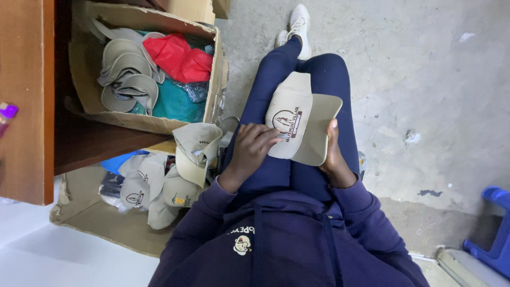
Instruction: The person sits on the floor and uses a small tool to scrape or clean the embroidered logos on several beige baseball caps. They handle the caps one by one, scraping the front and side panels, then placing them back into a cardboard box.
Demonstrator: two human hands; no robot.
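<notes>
We are seeing a grey concrete floor (pixel 435 79) carrying a flattened cardboard sheet (pixel 101 223); beige caps (pixel 154 188) are lying piled on it, a blue plastic stool (pixel 494 228) standing nearby.

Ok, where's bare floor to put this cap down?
Free: grey concrete floor right of the legs, up to the blue stool. Crowded: left side, cardboard box of caps and the loose cap pile by the left hand.
</notes>
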